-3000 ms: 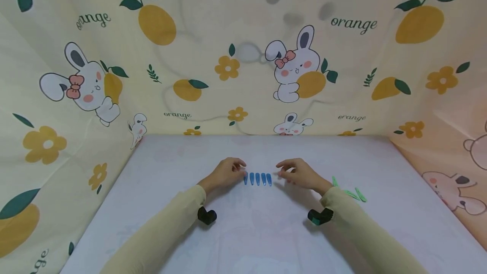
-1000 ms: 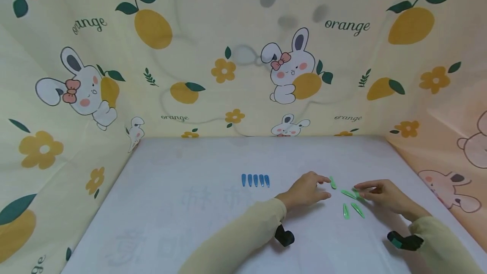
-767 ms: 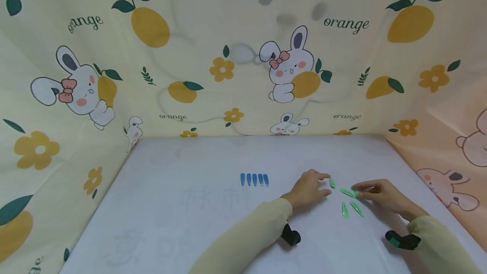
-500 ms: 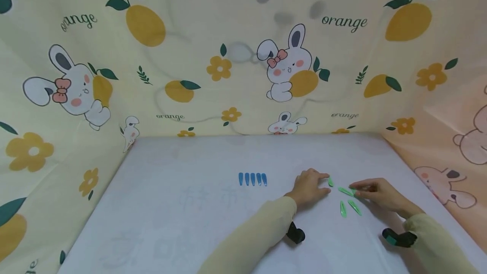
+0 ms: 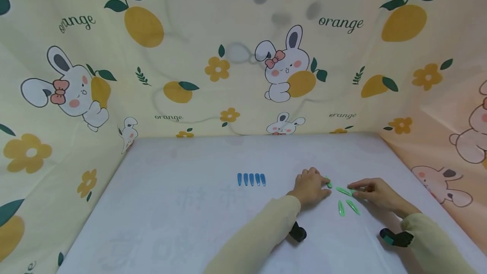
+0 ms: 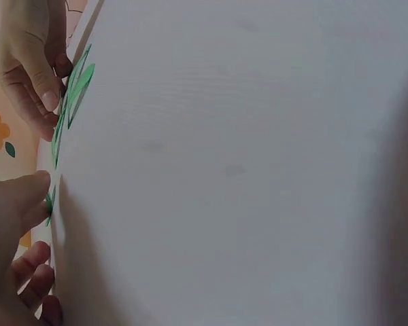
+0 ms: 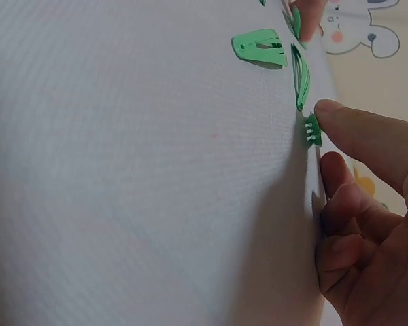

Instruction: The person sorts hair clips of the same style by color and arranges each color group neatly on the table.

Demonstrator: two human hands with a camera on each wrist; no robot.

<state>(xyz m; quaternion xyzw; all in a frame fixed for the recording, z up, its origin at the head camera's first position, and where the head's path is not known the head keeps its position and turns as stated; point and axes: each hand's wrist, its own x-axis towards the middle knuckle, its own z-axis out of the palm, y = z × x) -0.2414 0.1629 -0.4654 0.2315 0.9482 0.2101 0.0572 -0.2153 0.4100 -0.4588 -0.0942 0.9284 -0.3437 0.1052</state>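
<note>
On the right of the table lie several green hair clips. My left hand [image 5: 310, 189] reaches to the leftmost clip [image 5: 329, 184], its index fingertip on it and the thumb held apart below. A small part of that clip also shows by the fingers in the left wrist view. My right hand [image 5: 378, 195] pinches another green clip [image 7: 313, 130] at its end between thumb and index finger. Just left of it lies a slanted clip [image 5: 344, 191]. Two more, an upright clip [image 5: 341, 208] and a tilted clip [image 5: 353, 207], lie nearer the front.
Several blue hair clips [image 5: 251, 179] stand side by side in a row left of my left hand. The table [image 5: 171, 223] has a white covering. A printed cloth [image 5: 190, 54] with rabbits and oranges encloses its back and sides.
Both hands have moved right, from the blue row to the green clips. Over the last second they hold nearly still; the left index finger has come further over its clip. The head view shifts slightly.
</note>
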